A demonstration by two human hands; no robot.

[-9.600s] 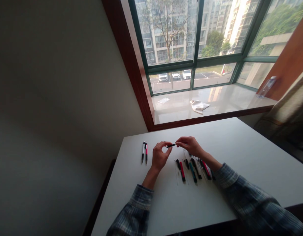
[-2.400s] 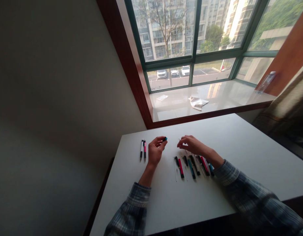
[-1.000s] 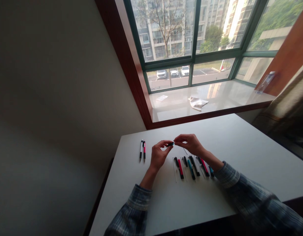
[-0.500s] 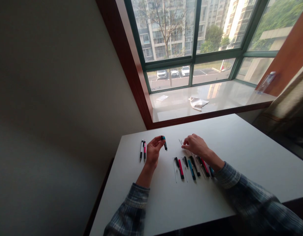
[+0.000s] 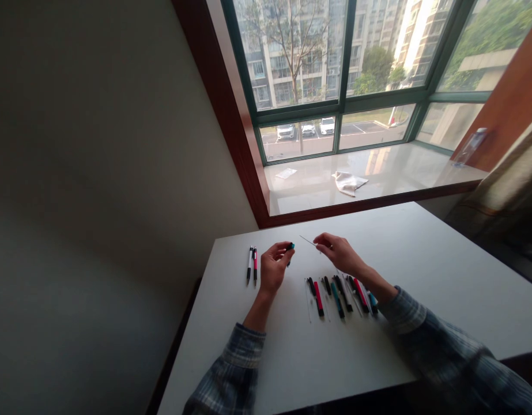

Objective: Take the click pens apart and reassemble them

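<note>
From my remote seat, the grey wall (image 5: 97,173) fills the left of the head view, and the green-framed window (image 5: 298,69) takes up the top. Below the window stands the white table (image 5: 317,357), where all the work lies.

Both hands are raised above the far part of it, well apart from the pens on the left and just beyond the loose parts. The left hand (image 5: 274,271) is closed around a teal-and-black pen piece (image 5: 291,246), its teal end showing between thumb and fingers; the rest is mostly covered. The right hand (image 5: 341,253) pinches a thin pen refill (image 5: 307,240) by one end, the free end pointing away and to the left, and apart from the pen piece.

On the left, a white-and-black pen (image 5: 249,265) and a red-and-black pen (image 5: 256,266) lie side by side and look complete. On the near side of the right hand, loose parts lie in a rough row: a red barrel (image 5: 319,298), a teal barrel (image 5: 338,300), a short black clip piece (image 5: 327,285), and further parts that the right forearm partly hides. A loose refill (image 5: 308,302) lies at the left end of the row.

I judge the step in hand to be matching the refill to the pen piece. The next move, as I read it, calls for a steady left grip and for lining the refill's tip up with the piece's opening, whose mouth I cannot make out from here.
</note>
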